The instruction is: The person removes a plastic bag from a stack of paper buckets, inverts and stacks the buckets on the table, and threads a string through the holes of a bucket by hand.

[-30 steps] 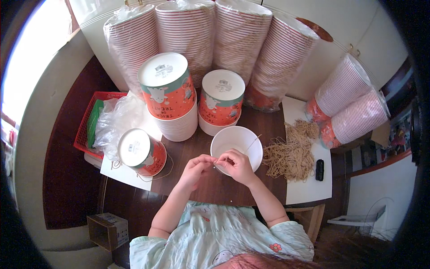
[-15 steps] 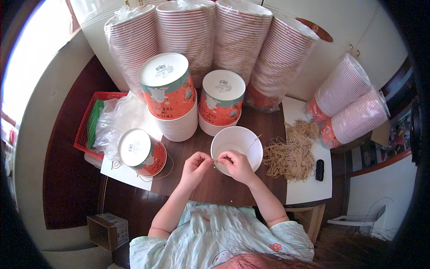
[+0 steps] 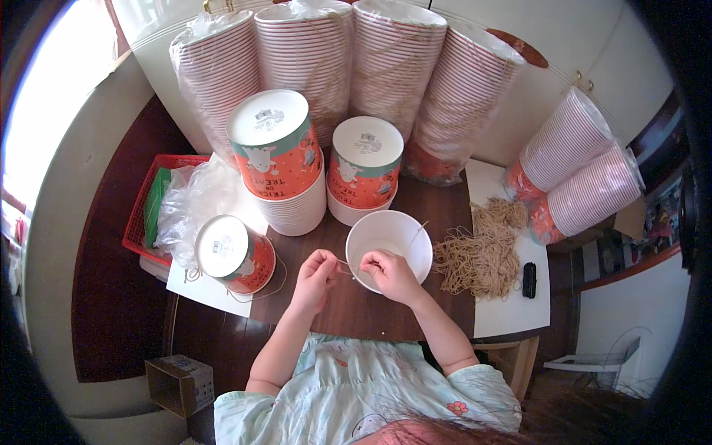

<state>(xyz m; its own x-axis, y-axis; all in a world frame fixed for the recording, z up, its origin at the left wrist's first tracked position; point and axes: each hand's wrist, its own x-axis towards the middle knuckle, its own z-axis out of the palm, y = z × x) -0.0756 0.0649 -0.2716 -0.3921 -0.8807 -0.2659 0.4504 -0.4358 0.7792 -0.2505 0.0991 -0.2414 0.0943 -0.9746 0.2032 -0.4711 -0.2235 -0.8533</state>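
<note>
An upright white paper bucket stands open in front of me on the brown table. My left hand is closed in a pinch on a thin tan cord, just left of the bucket. The cord runs across to my right hand, whose fingers are pinched at the near left rim of the bucket. Another end of cord shows inside the bucket's right side. Left of my hands, an orange and green bucket rests upside down with a loop of cord hanging from it.
Right of the bucket lie a tangled heap of tan cords and a small black object. Upside-down bucket stacks stand beyond it. Tall plastic-wrapped stacks line the back. A red basket holding clear plastic is at left.
My hands have drawn apart: the left one has moved a little left, and a taut piece of cord now shows between them. The right hand stays at the bucket's rim.
</note>
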